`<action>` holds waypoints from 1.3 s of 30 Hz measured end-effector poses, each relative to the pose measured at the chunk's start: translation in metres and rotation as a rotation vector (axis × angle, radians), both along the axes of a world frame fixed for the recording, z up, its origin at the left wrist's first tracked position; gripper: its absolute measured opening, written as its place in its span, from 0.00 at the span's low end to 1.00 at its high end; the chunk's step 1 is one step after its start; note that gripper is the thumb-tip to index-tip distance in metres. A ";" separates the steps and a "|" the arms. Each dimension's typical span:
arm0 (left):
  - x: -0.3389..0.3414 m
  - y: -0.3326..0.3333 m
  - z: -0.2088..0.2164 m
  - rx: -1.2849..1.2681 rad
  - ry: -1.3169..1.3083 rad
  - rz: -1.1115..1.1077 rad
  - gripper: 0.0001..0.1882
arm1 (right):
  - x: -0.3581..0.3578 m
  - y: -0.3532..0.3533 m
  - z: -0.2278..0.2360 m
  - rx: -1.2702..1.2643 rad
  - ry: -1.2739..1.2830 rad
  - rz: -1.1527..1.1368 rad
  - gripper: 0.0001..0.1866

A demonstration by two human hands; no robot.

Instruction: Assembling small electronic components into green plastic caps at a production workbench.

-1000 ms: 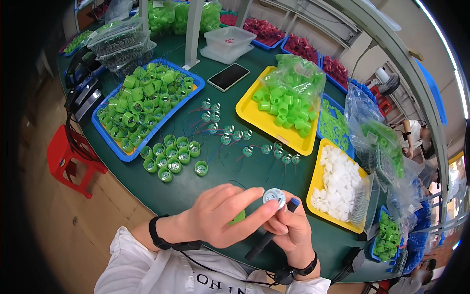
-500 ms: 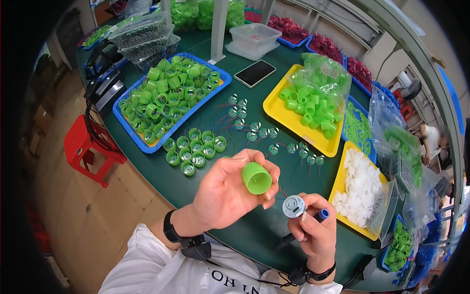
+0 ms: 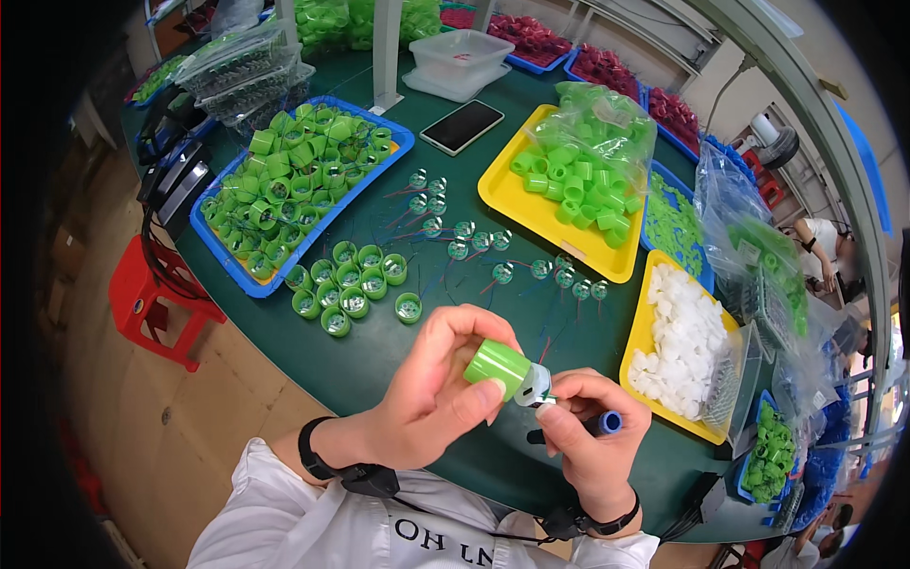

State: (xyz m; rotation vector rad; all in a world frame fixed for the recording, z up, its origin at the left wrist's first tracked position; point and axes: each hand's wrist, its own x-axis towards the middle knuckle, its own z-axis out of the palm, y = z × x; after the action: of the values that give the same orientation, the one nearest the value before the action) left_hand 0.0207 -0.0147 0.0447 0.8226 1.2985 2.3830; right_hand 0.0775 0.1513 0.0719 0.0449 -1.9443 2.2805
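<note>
My left hand (image 3: 441, 394) grips a bright green plastic cup (image 3: 497, 368) tipped on its side, its mouth toward my right hand (image 3: 592, 431). Between right thumb and fingers is a small round white disc (image 3: 534, 384) with wires, at the cup's mouth. Whether it touches the rim or sits partly inside, I cannot tell. A dark pen-like tool with a blue end (image 3: 609, 422) also lies in my right hand, across the palm. Beyond my left hand stand several green cups (image 3: 354, 302) with parts inside. Round circuit boards (image 3: 481, 241) with thin wires lie farther off.
At left is a blue tray (image 3: 204, 223) of filled green cups. To the right are a yellow tray (image 3: 493, 190) of green rings under a plastic bag and another yellow tray (image 3: 633, 356) of white pieces. A phone (image 3: 462, 126) lies behind. A red stool (image 3: 166, 303) stands left of the table.
The green cup has turned onto its side, and the white disc has tilted and come up to its mouth. My hands are closer together. The whole view has shifted a little.
</note>
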 end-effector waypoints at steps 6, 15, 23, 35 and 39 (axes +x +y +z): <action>-0.001 0.006 -0.013 -0.019 0.291 0.101 0.21 | 0.001 -0.003 -0.003 0.238 0.078 -0.083 0.07; -0.006 0.004 -0.016 -0.224 0.580 0.291 0.21 | -0.003 0.001 -0.002 0.393 0.231 -0.035 0.08; -0.003 0.000 -0.003 -0.288 0.739 0.428 0.26 | 0.000 0.002 -0.005 0.077 0.052 0.070 0.07; 0.009 0.013 0.007 -0.226 0.849 0.731 0.25 | -0.008 0.003 -0.026 -0.764 -0.166 0.374 0.08; 0.007 0.013 0.005 -0.218 0.862 0.767 0.24 | -0.009 0.004 -0.030 -0.822 -0.212 0.389 0.11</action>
State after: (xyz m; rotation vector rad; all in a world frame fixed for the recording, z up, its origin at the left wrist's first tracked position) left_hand 0.0280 -0.0021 0.0494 1.6022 2.5323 2.3541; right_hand 0.0689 0.1555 0.0422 0.0979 -0.9717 3.2766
